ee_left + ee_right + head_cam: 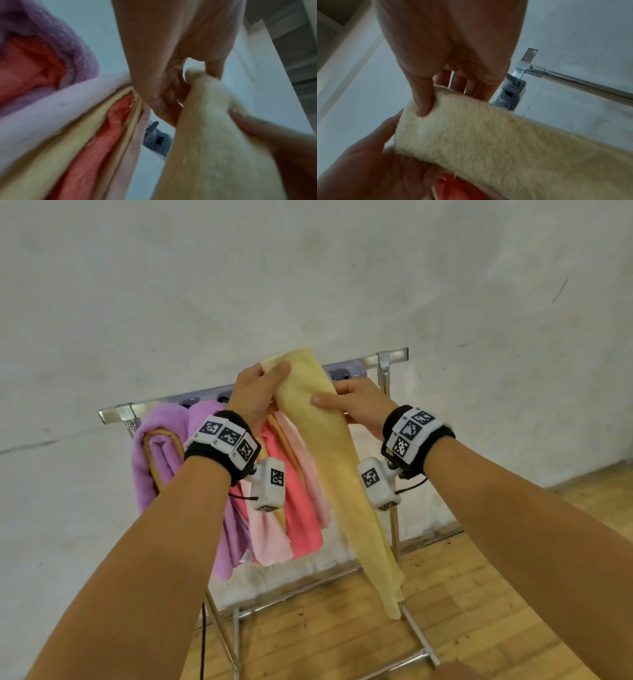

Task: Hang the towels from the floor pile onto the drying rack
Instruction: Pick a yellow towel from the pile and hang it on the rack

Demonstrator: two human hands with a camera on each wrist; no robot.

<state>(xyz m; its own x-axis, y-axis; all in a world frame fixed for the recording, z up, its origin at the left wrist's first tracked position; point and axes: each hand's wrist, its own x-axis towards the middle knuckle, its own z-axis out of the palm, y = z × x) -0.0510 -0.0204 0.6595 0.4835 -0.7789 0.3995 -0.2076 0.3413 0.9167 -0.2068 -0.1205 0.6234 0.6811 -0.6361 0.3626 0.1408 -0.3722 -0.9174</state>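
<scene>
A pale yellow towel [339,460] hangs lengthwise in front of the metal drying rack [390,358], its lower end near the floor. My left hand [260,392] grips the towel's top end just above the rack bar, thumb on the near side. My right hand [352,402] pinches the towel [488,142] a little lower, thumb [423,100] pressed on the near face and fingers behind. In the left wrist view the towel [211,135] runs up to my left hand [173,86]. Purple [154,460], coral [301,508] and pink [270,539] towels hang bunched at the rack's left.
A white wall stands right behind the rack. The rack's right post [394,529] and base rails [421,642] stand on a wooden parquet floor [479,594]. A grey plastic piece [511,94] sits on the top bar near its right end.
</scene>
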